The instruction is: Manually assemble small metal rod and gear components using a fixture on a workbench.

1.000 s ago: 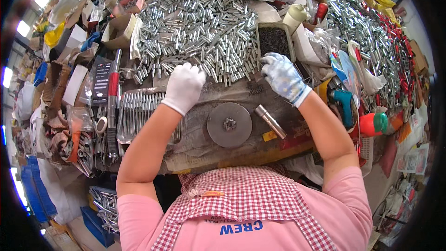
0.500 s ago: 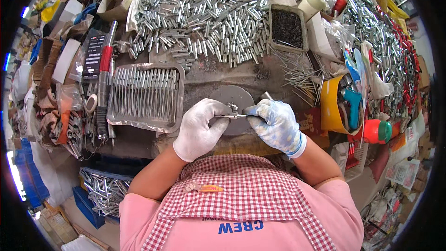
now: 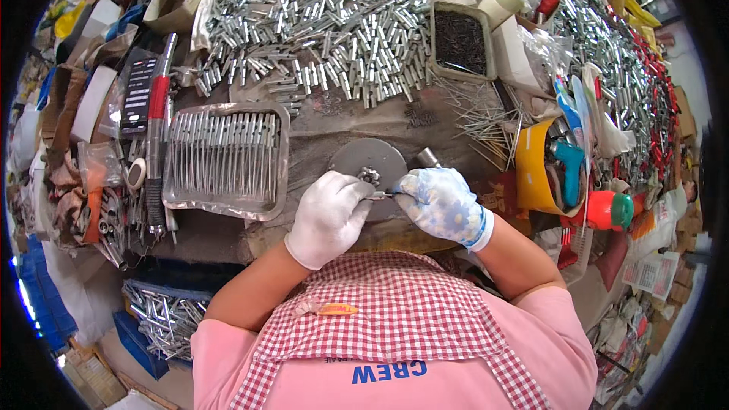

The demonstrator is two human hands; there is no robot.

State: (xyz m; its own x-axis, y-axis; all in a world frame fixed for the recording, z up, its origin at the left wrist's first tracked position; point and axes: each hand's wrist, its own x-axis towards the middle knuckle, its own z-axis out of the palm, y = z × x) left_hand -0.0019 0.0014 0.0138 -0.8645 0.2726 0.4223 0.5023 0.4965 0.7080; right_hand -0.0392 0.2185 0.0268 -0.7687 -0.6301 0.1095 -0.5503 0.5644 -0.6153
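Both gloved hands, left [image 3: 329, 216] and right [image 3: 440, 203], pinch what seems a thin metal pin [image 3: 382, 195] between them over the round disc [image 3: 369, 164], right of the tray [image 3: 224, 159].

Bright even daylight, soft shadows, glinting metal, sharp centre, strong fisheye bending, black vignette corners

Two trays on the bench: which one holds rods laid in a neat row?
The shiny metal tray left of the left hand. The other tray, farther back, holds dark loose bits.
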